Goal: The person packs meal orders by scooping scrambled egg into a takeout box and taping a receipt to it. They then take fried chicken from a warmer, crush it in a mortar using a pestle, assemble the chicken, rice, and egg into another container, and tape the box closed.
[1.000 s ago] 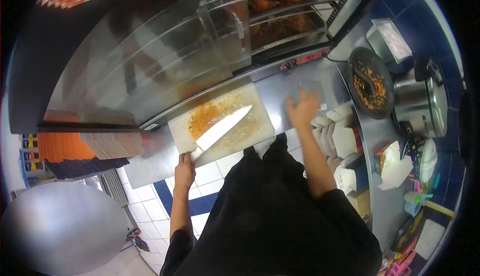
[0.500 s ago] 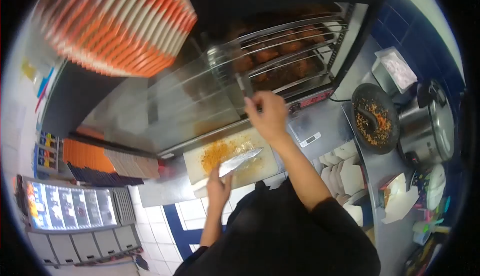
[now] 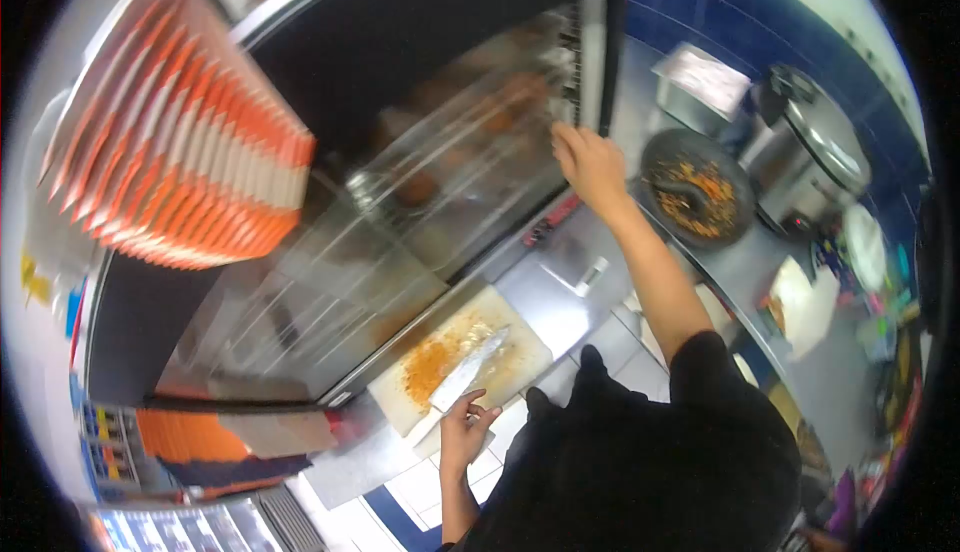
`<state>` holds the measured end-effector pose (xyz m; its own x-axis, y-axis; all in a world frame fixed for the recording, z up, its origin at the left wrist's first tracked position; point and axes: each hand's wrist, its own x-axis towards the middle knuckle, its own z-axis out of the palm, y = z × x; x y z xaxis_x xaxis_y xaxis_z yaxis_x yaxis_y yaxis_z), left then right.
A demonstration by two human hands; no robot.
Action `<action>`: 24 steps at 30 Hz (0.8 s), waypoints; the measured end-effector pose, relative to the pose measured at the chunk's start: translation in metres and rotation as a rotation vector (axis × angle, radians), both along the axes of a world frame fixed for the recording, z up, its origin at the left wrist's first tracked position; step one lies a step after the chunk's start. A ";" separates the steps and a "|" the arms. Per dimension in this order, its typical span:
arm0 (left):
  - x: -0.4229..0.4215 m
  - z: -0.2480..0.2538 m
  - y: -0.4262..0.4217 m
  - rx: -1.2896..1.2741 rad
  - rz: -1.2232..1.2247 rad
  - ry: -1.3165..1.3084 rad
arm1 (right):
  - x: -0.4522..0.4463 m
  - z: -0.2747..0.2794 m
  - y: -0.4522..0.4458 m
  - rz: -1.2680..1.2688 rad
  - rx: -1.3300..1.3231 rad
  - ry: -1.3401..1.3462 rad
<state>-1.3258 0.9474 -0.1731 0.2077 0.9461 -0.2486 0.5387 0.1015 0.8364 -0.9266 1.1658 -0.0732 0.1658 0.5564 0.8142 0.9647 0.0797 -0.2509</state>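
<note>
My right hand (image 3: 592,167) is raised at the right end of a glass-fronted food warmer, its fingers curled at the edge of the sliding glass door (image 3: 470,177); the exact grip is blurred. Browned food on racks shows dimly through the glass. Below the warmer, a knife (image 3: 470,367) lies slantwise on a white cutting board (image 3: 530,337) with orange crumbs (image 3: 428,372) on it. My left hand (image 3: 463,434) is beside the knife's handle, thumb and fingers apart, holding nothing.
Stacked orange-and-white cartons (image 3: 190,142) hang close at upper left. To the right stand a dark bowl (image 3: 655,167) of crumbly food with a utensil, a metal container (image 3: 700,87) and a steel cooker (image 3: 815,152). An opened carton (image 3: 805,302) sits on the right counter.
My right hand has moved right, and the glass door now covers the warmer's right opening. My left hand has come off the knife. The view has turned and shifted.
</note>
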 end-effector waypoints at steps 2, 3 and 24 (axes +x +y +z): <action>0.021 0.010 0.007 -0.021 -0.144 -0.031 | 0.021 0.009 -0.010 -0.122 -0.198 -0.009; 0.032 0.018 0.011 -0.024 -0.232 -0.046 | 0.031 0.011 -0.012 -0.155 -0.274 0.036; 0.437 0.002 -0.100 -0.109 -0.898 -0.189 | 0.247 -0.246 -0.453 -0.404 0.380 2.197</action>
<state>-0.8884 0.8474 -0.1708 0.8982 0.3838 -0.2144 0.3091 -0.2047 0.9287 -0.6797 0.7131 -0.3191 0.6923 0.1872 -0.6969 -0.7158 0.3006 -0.6303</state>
